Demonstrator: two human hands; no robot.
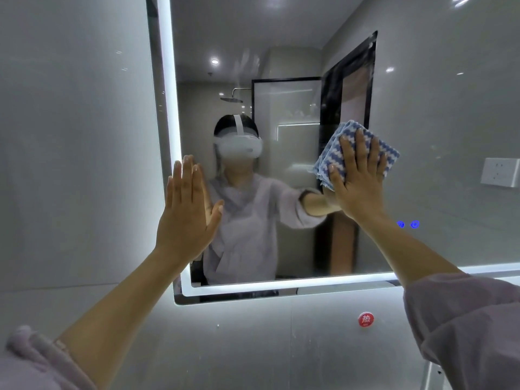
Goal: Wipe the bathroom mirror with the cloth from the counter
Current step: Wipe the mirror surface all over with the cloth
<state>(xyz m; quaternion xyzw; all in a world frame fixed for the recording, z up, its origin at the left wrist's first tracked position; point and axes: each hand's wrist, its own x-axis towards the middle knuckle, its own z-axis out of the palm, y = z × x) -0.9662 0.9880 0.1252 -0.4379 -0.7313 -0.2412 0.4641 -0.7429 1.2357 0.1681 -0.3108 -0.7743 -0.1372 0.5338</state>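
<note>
Cloth (330,156): pressed to mirror (450,122) centre under my flat right hand (357,178).
Left hand (188,209): fingers straight, holding nothing, at mirror's left edge.
Progress: wiping underway, I judge; smears show near mirror's top.

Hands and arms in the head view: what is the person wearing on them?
No gloves or rings show on the left hand or the right hand. The left sleeve and the right sleeve are loose, pale lilac fabric, pushed up so both forearms are bare.
</note>
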